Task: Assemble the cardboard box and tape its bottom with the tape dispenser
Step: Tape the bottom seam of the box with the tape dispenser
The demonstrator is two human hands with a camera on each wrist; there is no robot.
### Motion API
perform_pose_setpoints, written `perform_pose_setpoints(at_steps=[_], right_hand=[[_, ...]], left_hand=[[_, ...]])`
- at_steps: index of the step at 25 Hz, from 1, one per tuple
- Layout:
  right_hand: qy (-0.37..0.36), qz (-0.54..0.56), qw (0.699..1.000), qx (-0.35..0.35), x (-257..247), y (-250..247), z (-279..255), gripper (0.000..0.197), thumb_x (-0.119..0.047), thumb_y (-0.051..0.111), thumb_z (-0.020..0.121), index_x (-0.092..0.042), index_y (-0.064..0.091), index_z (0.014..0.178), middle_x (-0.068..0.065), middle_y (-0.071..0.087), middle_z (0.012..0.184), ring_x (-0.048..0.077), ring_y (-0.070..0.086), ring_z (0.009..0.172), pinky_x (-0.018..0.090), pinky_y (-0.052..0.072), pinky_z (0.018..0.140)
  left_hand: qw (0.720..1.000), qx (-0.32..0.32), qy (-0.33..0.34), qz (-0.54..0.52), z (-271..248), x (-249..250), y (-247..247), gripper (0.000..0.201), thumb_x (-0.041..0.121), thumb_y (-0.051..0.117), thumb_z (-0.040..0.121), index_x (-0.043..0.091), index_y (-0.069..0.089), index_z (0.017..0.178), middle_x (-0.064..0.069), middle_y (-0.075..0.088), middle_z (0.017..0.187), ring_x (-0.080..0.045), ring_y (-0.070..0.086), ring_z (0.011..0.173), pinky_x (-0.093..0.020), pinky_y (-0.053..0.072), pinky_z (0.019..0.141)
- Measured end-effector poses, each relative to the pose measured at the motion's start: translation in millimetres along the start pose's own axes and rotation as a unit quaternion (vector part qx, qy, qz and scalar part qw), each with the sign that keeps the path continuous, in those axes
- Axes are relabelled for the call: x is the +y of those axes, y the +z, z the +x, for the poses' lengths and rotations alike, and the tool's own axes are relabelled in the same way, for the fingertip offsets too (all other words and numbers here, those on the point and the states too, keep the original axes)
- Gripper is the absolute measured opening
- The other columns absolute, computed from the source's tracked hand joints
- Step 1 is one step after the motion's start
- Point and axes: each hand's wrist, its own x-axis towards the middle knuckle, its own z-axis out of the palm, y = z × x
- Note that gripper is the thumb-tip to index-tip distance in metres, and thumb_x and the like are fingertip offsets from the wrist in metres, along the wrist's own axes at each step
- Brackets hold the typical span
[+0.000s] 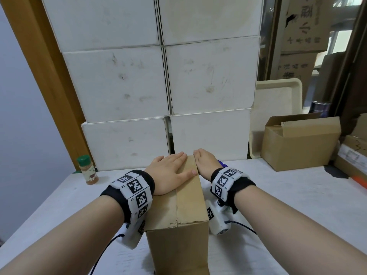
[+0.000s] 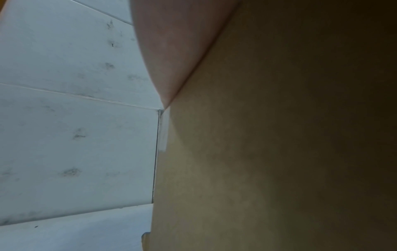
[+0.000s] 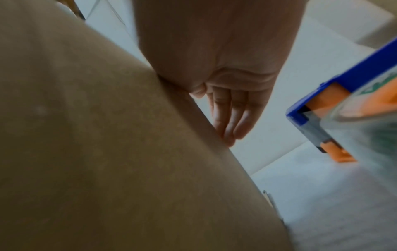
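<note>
The cardboard box [image 1: 178, 211] stands on the table [image 1: 278, 205] right under your hands, its flaps folded shut on top. The seam [image 1: 176, 203] between them runs straight away from you, along the box's long axis, so the tape has to be laid along that line, far to near or near to far.

Your left hand [image 1: 168, 171] lies flat on the flaps, fingers straight and close together, pointing away and slightly right, with the thumb lying across the seam. It is pressing, not gripping.

Your right hand [image 1: 204, 163] is at the box's far right edge, fingers straight and together, pointing down the right side wall and touching it, as the right wrist view shows; it holds nothing.

The tape dispenser [image 3: 343, 108], blue and orange, sits on the table just to the right of your right-hand fingers [image 3: 229, 115], apart from them. That makes the right hand much the nearer one for picking it up, while, in my judgement, the left should keep the flaps down.

Beyond the fingertips stand stacked white boxes [image 1: 198, 76]; a spice jar [image 1: 88, 169] stands well off to the left.
</note>
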Motion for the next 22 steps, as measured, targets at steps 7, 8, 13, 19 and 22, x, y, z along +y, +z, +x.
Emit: perform_pose_setpoints(at_steps=[7, 8, 13, 19, 22], right_hand=[[0.021, 0.059, 0.996, -0.069, 7.1, 1.6, -8.4, 0.032, -0.023, 0.027, 0.097, -0.001, 0.048, 0.107, 0.017, 0.059, 0.100, 0.020, 0.047, 0.083, 0.030, 0.046, 0.068], [0.017, 0.028, 0.995, -0.090, 8.6, -0.6, -9.0, 0.030, -0.022, 0.029, 0.096, -0.004, 0.049, 0.111, 0.016, 0.060, 0.104, 0.022, 0.050, 0.086, 0.034, 0.047, 0.077], [-0.024, -0.123, 0.990, -0.058, -9.2, -46.6, 3.7, 0.045, 0.000, 0.032, 0.091, -0.015, 0.049, 0.130, 0.012, 0.057, 0.125, 0.026, 0.057, 0.107, 0.031, 0.045, 0.090], [-0.088, -0.157, 0.974, -0.139, -40.5, -25.2, -8.5, 0.046, -0.045, 0.032, 0.098, -0.010, 0.058, 0.115, 0.010, 0.063, 0.118, 0.024, 0.056, 0.109, 0.032, 0.041, 0.091], [-0.074, -0.150, 0.974, -0.150, -40.5, -16.2, -7.7, 0.055, -0.053, 0.033, 0.095, -0.007, 0.062, 0.104, 0.010, 0.064, 0.108, 0.025, 0.058, 0.102, 0.034, 0.043, 0.088]], left_hand=[[1.000, 0.000, -0.001, 0.000, -1.4, 1.7, -1.8, 0.072, 0.060, 0.024, 0.093, 0.023, 0.009, 0.152, 0.009, 0.007, 0.160, -0.005, 0.007, 0.147, -0.033, 0.002, 0.121], [1.000, 0.000, -0.002, -0.002, -1.3, 2.0, -2.2, 0.072, 0.060, 0.024, 0.093, 0.022, 0.008, 0.152, 0.009, 0.007, 0.160, -0.005, 0.007, 0.147, -0.032, 0.002, 0.121], [0.999, -0.011, -0.001, -0.039, -4.2, 3.6, -5.8, 0.067, 0.052, 0.024, 0.097, 0.018, 0.007, 0.152, 0.004, 0.007, 0.160, -0.007, 0.007, 0.147, -0.032, 0.000, 0.121], [0.946, 0.024, -0.019, -0.324, -4.3, -6.6, -15.7, 0.056, 0.022, 0.036, 0.100, 0.017, 0.014, 0.151, 0.001, 0.023, 0.157, -0.014, 0.019, 0.145, -0.025, 0.012, 0.116], [0.953, 0.064, -0.040, -0.295, 6.0, -17.9, -13.2, 0.048, 0.012, 0.035, 0.099, 0.015, 0.031, 0.147, -0.002, 0.037, 0.151, -0.016, 0.032, 0.140, -0.024, 0.020, 0.114]])
